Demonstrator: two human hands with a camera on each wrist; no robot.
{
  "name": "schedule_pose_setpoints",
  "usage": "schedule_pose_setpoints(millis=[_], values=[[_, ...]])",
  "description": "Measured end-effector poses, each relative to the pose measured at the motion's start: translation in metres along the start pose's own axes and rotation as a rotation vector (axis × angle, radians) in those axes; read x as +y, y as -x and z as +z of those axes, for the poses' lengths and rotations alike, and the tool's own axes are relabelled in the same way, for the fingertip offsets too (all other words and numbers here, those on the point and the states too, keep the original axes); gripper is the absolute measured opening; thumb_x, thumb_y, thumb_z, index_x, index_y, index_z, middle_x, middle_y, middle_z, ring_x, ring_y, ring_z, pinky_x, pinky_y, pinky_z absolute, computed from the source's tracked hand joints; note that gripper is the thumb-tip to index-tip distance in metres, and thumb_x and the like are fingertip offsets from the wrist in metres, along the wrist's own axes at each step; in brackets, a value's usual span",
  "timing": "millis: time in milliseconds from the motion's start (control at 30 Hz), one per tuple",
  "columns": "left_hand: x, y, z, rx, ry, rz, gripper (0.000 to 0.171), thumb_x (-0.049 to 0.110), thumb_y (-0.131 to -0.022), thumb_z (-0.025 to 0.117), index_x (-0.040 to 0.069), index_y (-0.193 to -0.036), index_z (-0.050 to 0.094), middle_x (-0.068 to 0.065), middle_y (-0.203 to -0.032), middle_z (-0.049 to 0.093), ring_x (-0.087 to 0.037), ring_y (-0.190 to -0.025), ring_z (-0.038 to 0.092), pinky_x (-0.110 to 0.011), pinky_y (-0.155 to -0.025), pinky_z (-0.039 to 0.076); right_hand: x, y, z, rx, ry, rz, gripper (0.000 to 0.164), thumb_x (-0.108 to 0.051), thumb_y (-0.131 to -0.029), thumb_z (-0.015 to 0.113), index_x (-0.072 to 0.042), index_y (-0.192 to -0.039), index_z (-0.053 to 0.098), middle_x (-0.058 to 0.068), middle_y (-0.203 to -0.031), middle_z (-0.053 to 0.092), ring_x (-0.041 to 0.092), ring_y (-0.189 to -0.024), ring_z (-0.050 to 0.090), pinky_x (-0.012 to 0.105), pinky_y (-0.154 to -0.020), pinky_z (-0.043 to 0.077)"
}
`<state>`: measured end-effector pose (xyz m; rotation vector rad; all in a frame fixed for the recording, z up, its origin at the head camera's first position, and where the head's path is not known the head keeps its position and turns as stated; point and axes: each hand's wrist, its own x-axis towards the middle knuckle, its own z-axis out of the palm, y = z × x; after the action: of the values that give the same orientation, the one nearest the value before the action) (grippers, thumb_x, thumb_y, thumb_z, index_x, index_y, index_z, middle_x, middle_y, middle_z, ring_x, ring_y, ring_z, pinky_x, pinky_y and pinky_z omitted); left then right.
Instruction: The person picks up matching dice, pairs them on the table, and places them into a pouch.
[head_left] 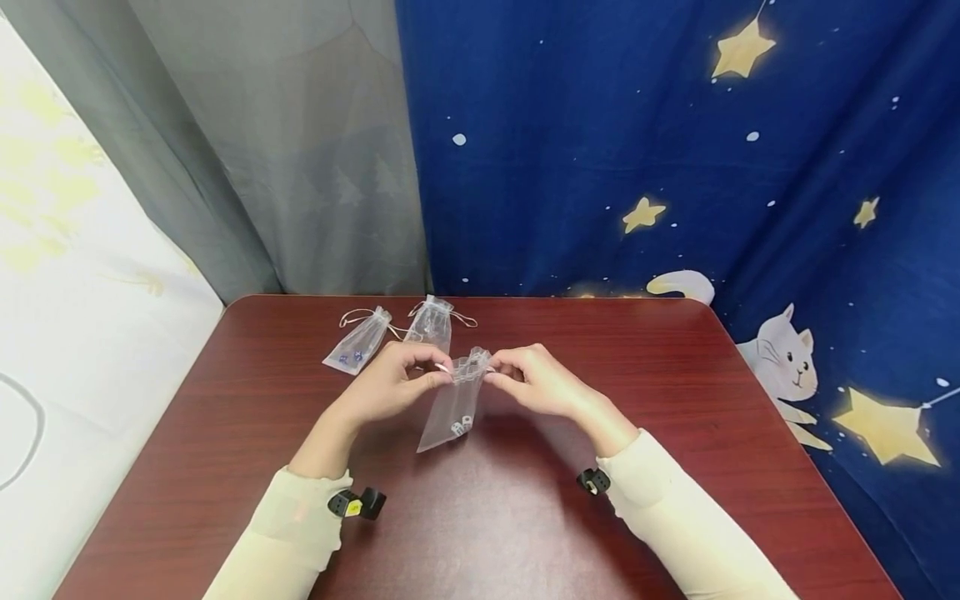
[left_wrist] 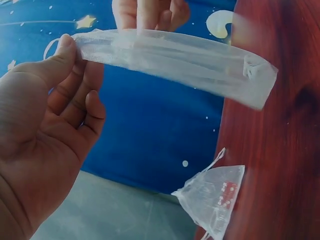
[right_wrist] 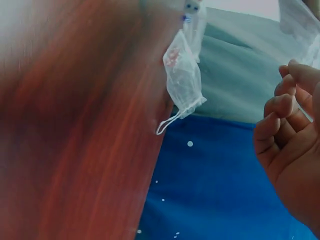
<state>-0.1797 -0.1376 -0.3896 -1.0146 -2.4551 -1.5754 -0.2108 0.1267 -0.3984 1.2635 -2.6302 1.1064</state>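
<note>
A sheer white drawstring bag [head_left: 459, 400] hangs tilted between both hands above the table, with white dice [head_left: 462, 426] at its bottom. My left hand [head_left: 393, 379] pinches the gathered neck and a bit of cord at the left side. Opposite it, my right hand [head_left: 536, 379] pinches the cord at the right side of the neck. In the left wrist view the bag [left_wrist: 170, 60] stretches sideways from the thumb and fingers of the left hand [left_wrist: 55, 110]. The right wrist view shows the right hand [right_wrist: 295, 130] at the edge, with only part of the bag visible.
Two more sheer bags lie at the back of the reddish-brown table [head_left: 637, 350]: one with blue dice [head_left: 352, 358], and another bag [head_left: 433, 323] whose red dice [left_wrist: 228, 194] show in the left wrist view. Grey and blue curtains [head_left: 540, 167] hang behind the table's back edge.
</note>
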Motion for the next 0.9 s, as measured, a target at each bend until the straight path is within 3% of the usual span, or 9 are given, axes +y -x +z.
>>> schedule_pose_setpoints(millis=[267, 467, 567, 667, 767, 900], values=[[-0.003, 0.007, 0.006, 0.082, 0.038, -0.061, 0.006, 0.001, -0.089, 0.076, 0.006, -0.092, 0.074, -0.001, -0.084, 0.069, -0.014, -0.078, 0.061, -0.025, -0.067, 0.053, 0.003, 0.023, 0.012, 0.135, -0.076, 0.042, 0.006, -0.013, -0.094, 0.072, -0.013, -0.088, 0.073, -0.014, -0.066, 0.056, 0.004, -0.057, 0.049, 0.022, -0.051, 0.042], [-0.003, 0.008, 0.007, 0.201, -0.02, -0.066, 0.007, 0.003, -0.09, 0.075, 0.006, -0.096, 0.078, -0.005, -0.091, 0.075, -0.01, -0.079, 0.066, -0.026, -0.067, 0.055, -0.002, 0.032, 0.006, 0.246, -0.09, 0.003, 0.005, -0.01, -0.093, 0.073, -0.012, -0.088, 0.074, -0.011, -0.067, 0.055, 0.006, -0.058, 0.049, 0.03, -0.051, 0.044], [-0.005, 0.008, 0.008, 0.276, -0.067, -0.042, 0.012, 0.003, -0.09, 0.075, 0.004, -0.1, 0.08, -0.007, -0.097, 0.077, -0.007, -0.085, 0.069, -0.022, -0.072, 0.055, -0.007, 0.032, 0.0, 0.276, -0.104, -0.011, 0.005, -0.009, -0.093, 0.073, -0.012, -0.089, 0.074, -0.01, -0.068, 0.055, 0.007, -0.059, 0.05, 0.034, -0.052, 0.045], [-0.007, 0.007, 0.009, 0.364, -0.093, 0.004, 0.015, 0.0, -0.09, 0.074, 0.003, -0.104, 0.08, -0.009, -0.101, 0.077, -0.007, -0.091, 0.071, -0.017, -0.075, 0.054, -0.01, 0.032, -0.007, 0.3, -0.109, -0.018, 0.006, -0.008, -0.093, 0.072, -0.012, -0.089, 0.073, -0.008, -0.068, 0.055, 0.008, -0.06, 0.05, 0.03, -0.053, 0.044], [-0.008, 0.007, 0.009, 0.444, -0.058, 0.046, 0.015, -0.003, -0.09, 0.073, 0.001, -0.103, 0.079, -0.01, -0.096, 0.077, -0.01, -0.087, 0.072, -0.017, -0.075, 0.054, -0.012, 0.032, -0.012, 0.325, -0.105, -0.03, 0.006, -0.004, -0.091, 0.072, -0.009, -0.088, 0.073, -0.006, -0.068, 0.056, 0.009, -0.06, 0.05, 0.024, -0.054, 0.042], [-0.008, 0.007, 0.009, 0.52, 0.023, 0.1, 0.013, -0.008, -0.09, 0.07, -0.004, -0.1, 0.078, -0.016, -0.09, 0.075, -0.01, -0.08, 0.072, -0.018, -0.073, 0.055, -0.019, 0.032, -0.02, 0.353, -0.095, -0.041, 0.01, 0.003, -0.088, 0.073, -0.005, -0.085, 0.071, -0.002, -0.066, 0.054, 0.01, -0.059, 0.049, 0.027, -0.052, 0.042]])
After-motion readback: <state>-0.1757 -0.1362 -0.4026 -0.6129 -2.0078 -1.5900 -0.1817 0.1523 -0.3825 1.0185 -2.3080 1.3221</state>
